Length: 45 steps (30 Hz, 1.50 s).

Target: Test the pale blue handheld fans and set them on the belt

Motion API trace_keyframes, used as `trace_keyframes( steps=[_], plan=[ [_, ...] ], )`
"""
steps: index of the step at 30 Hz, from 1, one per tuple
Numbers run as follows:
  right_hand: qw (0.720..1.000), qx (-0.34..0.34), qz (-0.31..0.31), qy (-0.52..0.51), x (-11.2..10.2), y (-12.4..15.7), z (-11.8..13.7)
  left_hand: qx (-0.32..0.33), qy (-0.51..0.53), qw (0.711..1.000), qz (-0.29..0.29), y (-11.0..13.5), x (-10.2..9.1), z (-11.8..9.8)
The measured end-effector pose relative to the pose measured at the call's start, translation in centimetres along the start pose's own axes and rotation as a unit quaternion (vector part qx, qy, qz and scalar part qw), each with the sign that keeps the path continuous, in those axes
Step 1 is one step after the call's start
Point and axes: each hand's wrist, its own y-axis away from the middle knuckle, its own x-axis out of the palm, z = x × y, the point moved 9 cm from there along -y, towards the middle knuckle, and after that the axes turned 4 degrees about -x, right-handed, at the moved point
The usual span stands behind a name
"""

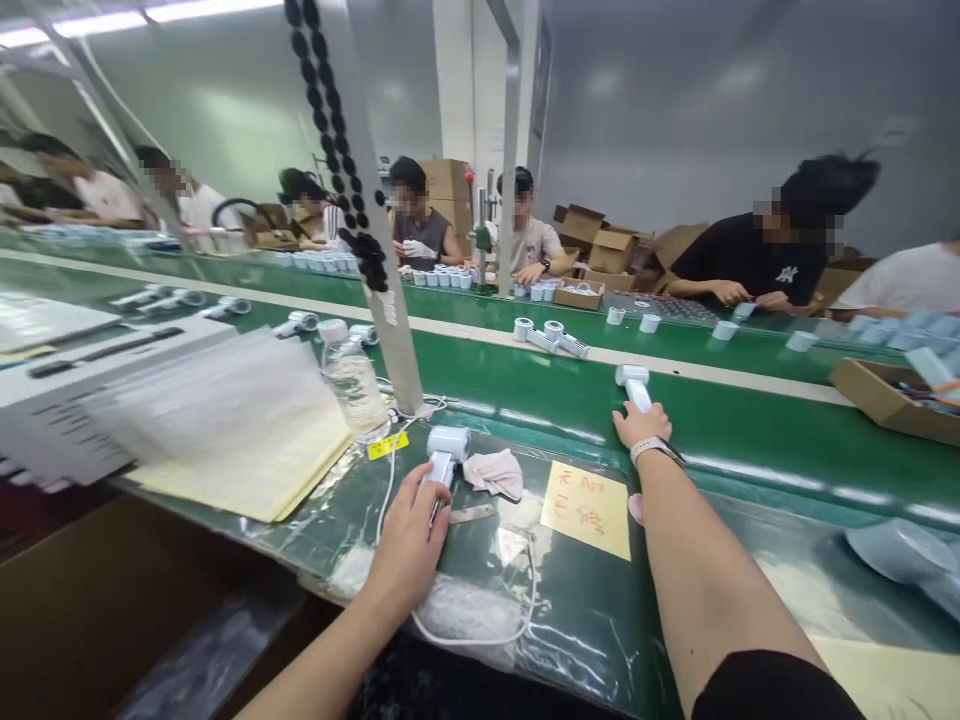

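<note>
Left hand (409,548) is closed around the stem of a white handheld device (448,445), fingers wrapped and clamped, with the device head pointing up at lower centre of the frame. White cable (386,490) lies just left of that hand and loops along the lower edge of the frame. Pink cloth (493,474) lies just right of the device, with a small metal strip (472,514) beneath it. Right hand (641,425), wearing a pale wristband (651,450), sits well apart from the left at centre right. Its fingers touch the stem of a second white device (634,388); whether they are clamped or only resting cannot be told. Yellow note (585,510) with red handwriting lies just below that hand. Plastic water bottle (352,385) stands left of centre beside a stack of paper (232,420). Two more white devices (551,335) lie on the green conveyor belt (517,375) beyond the hands. Cardboard tray (885,400) sits at the right edge. Co-worker (750,260) across the belt, upper right, handles a small object with both hands, with cardboard boxes (611,250) behind.
</note>
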Motion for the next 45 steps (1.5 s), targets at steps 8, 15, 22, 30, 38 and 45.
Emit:
trace_keyframes(
  steps=[8, 15, 22, 30, 38, 45],
  plan=[
    [0.983, -0.027, -0.045, -0.178, -4.2, 2.8, 1.3, -0.112, 0.355, 0.928, -0.040, 1.0, -1.3, 3.1],
    [0.913, -0.171, 0.000, -0.372, -7.4, 12.9, 9.6, -0.177, 0.609, 0.764, 0.124, 3.5, -0.3, 0.9],
    [0.831, -0.225, 0.176, -0.477, -4.3, 27.5, 13.9, -0.217, 0.630, 0.709, 0.229, 7.6, 1.8, -1.7],
    [0.840, -0.415, 0.165, -0.307, -5.8, 35.0, 17.2, -0.275, 0.637, 0.702, 0.164, 8.0, 1.7, 2.6],
    [0.919, -0.303, 0.196, -0.160, -4.7, 28.6, 14.0, -0.218, 0.633, 0.741, 0.049, 7.5, -3.1, 4.3],
    [0.933, -0.299, 0.186, -0.068, -2.9, 27.8, 13.9, -0.167, 0.634, 0.751, 0.075, 7.2, -4.9, 1.4]
  ],
)
